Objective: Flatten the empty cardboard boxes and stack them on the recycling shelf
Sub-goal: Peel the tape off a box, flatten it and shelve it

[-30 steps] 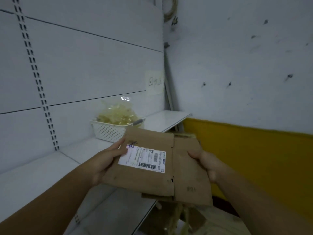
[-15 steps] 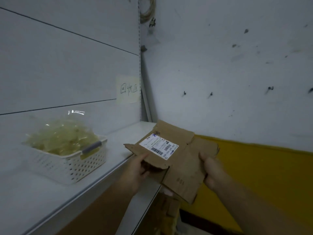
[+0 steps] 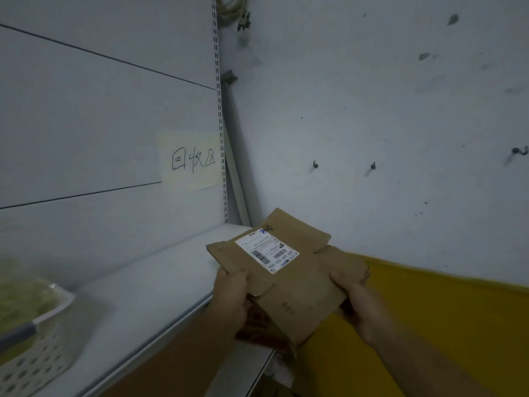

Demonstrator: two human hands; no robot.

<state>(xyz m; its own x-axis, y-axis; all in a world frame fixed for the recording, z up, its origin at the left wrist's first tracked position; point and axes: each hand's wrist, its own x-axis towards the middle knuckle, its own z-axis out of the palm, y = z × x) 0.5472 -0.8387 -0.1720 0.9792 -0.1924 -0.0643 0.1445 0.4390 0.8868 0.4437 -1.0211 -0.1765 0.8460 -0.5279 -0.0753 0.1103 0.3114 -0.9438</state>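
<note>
A flattened brown cardboard box [image 3: 297, 285] with a white shipping label on top is held in the air at the right end of the white shelf [image 3: 160, 279]. My left hand [image 3: 232, 296] grips its near left edge, thumb on top. My right hand [image 3: 353, 302] grips its near right edge. The box's far corner reaches over the shelf's right end. More cardboard shows dimly below the box, under my hands.
A white perforated basket [image 3: 37, 345] with clear bags in it stands at the shelf's left. A handwritten paper sign [image 3: 191, 161] is stuck on the back panel above the shelf. A white wall with hooks and a yellow lower band [image 3: 443, 310] lies to the right.
My view and both hands have moved right along the shelf. The flattened box has risen and come closer to the shelf's right end, under the paper sign.
</note>
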